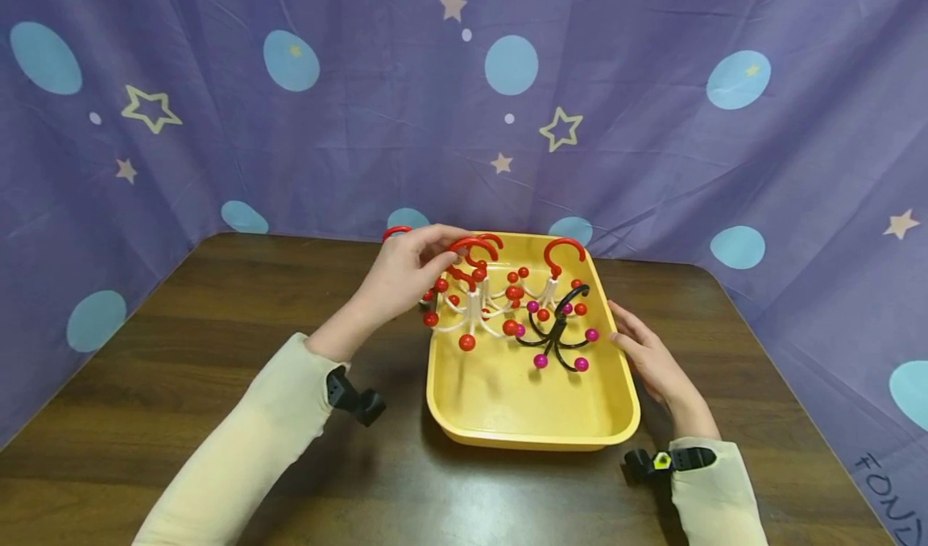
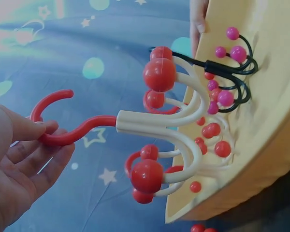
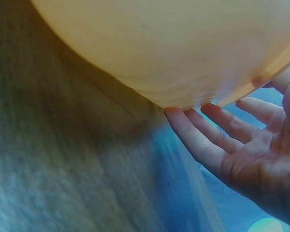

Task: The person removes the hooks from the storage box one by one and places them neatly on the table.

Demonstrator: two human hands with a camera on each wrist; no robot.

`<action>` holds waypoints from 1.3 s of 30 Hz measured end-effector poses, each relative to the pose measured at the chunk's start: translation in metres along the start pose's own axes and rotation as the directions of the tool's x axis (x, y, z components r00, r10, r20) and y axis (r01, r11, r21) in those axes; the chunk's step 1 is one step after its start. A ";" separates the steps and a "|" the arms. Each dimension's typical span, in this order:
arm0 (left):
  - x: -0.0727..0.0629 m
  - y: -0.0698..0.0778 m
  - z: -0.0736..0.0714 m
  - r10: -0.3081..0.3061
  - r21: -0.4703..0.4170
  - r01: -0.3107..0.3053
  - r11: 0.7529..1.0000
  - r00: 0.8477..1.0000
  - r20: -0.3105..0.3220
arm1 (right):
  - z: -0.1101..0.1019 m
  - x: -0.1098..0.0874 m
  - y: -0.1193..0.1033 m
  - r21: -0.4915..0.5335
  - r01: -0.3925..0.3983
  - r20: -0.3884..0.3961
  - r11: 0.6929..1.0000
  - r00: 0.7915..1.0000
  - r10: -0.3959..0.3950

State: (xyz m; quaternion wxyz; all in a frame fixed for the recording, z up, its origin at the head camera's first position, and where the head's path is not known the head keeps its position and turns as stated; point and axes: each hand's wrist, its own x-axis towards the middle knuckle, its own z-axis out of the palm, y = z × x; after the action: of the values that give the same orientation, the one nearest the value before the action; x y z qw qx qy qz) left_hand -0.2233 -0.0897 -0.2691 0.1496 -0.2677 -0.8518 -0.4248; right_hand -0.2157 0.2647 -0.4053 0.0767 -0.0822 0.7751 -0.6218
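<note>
My left hand [image 1: 406, 268] pinches the red top hook of a white multi-arm hook hanger [image 2: 145, 121] with red ball tips. This hanger is upright over the left part of a yellow tray [image 1: 507, 417]. My right hand [image 1: 652, 357] touches the tray's right side, thumb at the rim and fairly straight fingers [image 3: 193, 135] against the outer wall. Inside the tray stand a black hanger [image 1: 557, 332] with magenta ball tips and a white hanger [image 1: 549, 290] with a red hook. Another red hook [image 1: 493, 240] shows behind the held hanger, its lower part partly hidden.
A further red hook [image 1: 396, 231] pokes out beyond my left hand, left of the tray. The tray sits on a dark wooden table [image 1: 217, 328]. A purple curtain [image 1: 377, 127] with stars and blue dots hangs behind and at both sides.
</note>
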 end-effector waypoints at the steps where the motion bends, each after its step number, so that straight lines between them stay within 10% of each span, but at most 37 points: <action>1: -0.001 -0.001 -0.003 -0.001 -0.001 0.001 1.000 1.000 -0.006 | 0.000 0.000 0.000 0.001 0.001 0.000 1.000 1.000 -0.001; 18: -0.014 -0.021 -0.043 -0.020 0.065 0.028 0.997 0.992 -0.122 | 0.000 0.000 0.001 0.000 -0.001 0.004 1.000 1.000 0.001; 39: -0.024 -0.056 -0.057 -0.099 0.135 0.124 0.983 0.979 -0.178 | 0.000 0.000 0.000 -0.002 -0.001 0.006 1.000 1.000 0.001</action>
State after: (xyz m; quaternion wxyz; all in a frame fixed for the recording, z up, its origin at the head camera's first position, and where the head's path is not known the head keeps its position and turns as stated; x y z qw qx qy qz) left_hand -0.2351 -0.1717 -0.2830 0.2172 -0.1706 -0.8782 -0.3905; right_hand -0.2162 0.2648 -0.4057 0.0795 -0.0837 0.7756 -0.6206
